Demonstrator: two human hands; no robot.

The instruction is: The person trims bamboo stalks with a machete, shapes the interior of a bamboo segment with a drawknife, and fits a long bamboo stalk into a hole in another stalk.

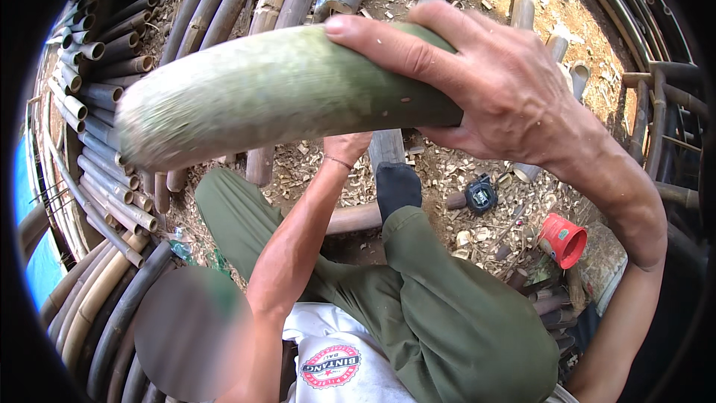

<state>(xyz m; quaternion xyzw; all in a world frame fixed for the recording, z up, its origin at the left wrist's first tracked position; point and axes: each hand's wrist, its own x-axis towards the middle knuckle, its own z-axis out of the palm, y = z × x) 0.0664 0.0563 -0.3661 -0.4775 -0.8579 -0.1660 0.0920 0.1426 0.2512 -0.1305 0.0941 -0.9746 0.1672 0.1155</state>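
A thick, green, rounded length that looks like bamboo (291, 86) is raised close to the view, its left end pale, scuffed and smeared by motion. My right hand (500, 82) is closed around its right end, index finger stretched along the top and thumb underneath. Behind and below it is my left hand (347, 146), with a thin band at the wrist. The green length hides those fingers, so I cannot tell what they hold. Beside that hand, a grey bamboo pole (386, 148) runs down to my foot in a black sock (399, 188).
Wood chips (477, 235) litter the ground. A black digital watch (481, 195) lies right of my foot, and a red cup (563, 241) farther right. Stacked bamboo poles (112, 179) line the left side; more poles (224, 4) lie ahead. A bamboo frame (656, 127) stands at right.
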